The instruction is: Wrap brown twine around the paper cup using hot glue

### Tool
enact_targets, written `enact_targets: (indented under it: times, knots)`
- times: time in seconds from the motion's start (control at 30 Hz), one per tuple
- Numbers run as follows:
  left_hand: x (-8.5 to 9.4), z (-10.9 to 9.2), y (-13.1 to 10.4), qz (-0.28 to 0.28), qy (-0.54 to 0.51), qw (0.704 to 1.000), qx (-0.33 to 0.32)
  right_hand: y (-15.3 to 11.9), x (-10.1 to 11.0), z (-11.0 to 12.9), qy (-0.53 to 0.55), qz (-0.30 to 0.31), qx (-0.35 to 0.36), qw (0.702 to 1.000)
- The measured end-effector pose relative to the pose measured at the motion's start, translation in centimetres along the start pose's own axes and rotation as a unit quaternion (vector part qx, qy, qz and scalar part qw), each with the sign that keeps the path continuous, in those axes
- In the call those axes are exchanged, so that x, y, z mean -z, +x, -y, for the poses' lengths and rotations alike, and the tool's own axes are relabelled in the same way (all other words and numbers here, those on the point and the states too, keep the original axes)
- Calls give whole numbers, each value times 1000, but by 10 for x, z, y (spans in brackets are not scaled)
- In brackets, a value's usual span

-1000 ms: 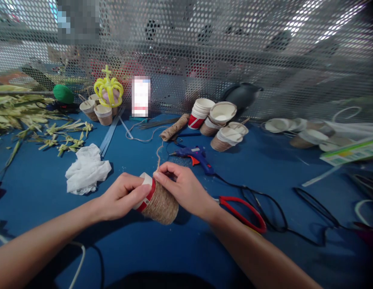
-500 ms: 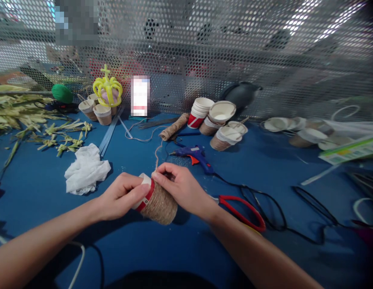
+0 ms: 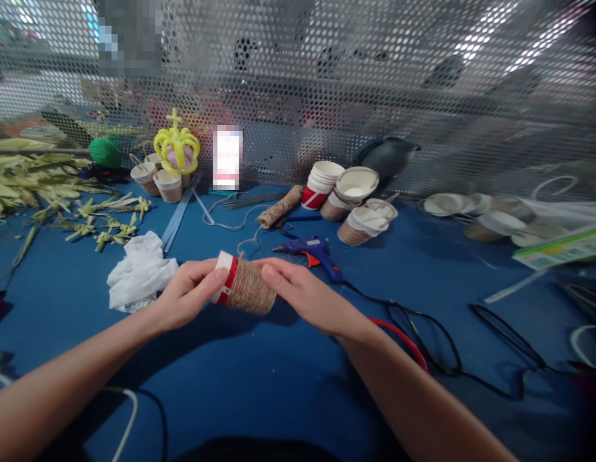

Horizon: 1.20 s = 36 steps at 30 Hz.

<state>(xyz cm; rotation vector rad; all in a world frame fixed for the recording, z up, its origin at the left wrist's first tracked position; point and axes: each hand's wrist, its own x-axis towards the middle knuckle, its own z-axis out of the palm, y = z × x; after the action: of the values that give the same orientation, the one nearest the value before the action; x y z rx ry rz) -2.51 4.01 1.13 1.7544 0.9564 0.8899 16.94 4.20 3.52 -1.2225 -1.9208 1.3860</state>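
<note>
A paper cup [image 3: 251, 289] lies tilted on its side in the air between my hands, most of its red-and-white wall wound with brown twine. My left hand [image 3: 194, 294] grips the bare rim end, thumb across the red band. At the base end, my right hand [image 3: 307, 295] has its thumb on the wound twine and its fingers behind the cup, partly hidden. A loose strand of twine [image 3: 249, 240] runs from the cup back to a twine roll [image 3: 280, 207] on the blue table. Just beyond my right hand lies a blue glue gun [image 3: 311, 248].
Crumpled white cloth [image 3: 140, 273] lies left of my hands. Behind are stacked paper cups [image 3: 321, 183], twine-wrapped cups [image 3: 358, 224] and a yellow crown [image 3: 176, 147]. Red-handled scissors [image 3: 403, 337] and a black cable [image 3: 437, 321] lie right, partly under my forearm. Perforated metal [image 3: 278, 96] closes the back.
The cup has risen slightly and turned closer to horizontal. My right hand has shifted from pinching the twine at the winding's edge to holding the cup's base end.
</note>
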Motion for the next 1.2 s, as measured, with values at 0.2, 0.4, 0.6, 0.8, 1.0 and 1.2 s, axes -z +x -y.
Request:
enact_targets:
  times: [0.2, 0.4, 0.6, 0.8, 1.0, 1.2]
  knots:
    - [2, 14, 9, -8, -122, 990, 75, -3, 4, -5, -138, -42, 12, 989]
    - [-2, 24, 14, -7, -183, 975, 127, 1, -10, -14, -245, -90, 68, 963]
    - [-5, 16, 13, 9, -147, 976, 158, 1, -21, -18, -265, -88, 98, 955]
    - [-8, 18, 12, 2, -106, 983, 151, 1, -23, -21, -283, -77, 106, 950]
    - [-9, 18, 11, 12, -103, 984, 145, 0, -23, -21, -308, -60, 100, 944]
    - [-12, 20, 11, 19, -130, 980, 152, 0, -23, -19, -313, -42, 71, 946]
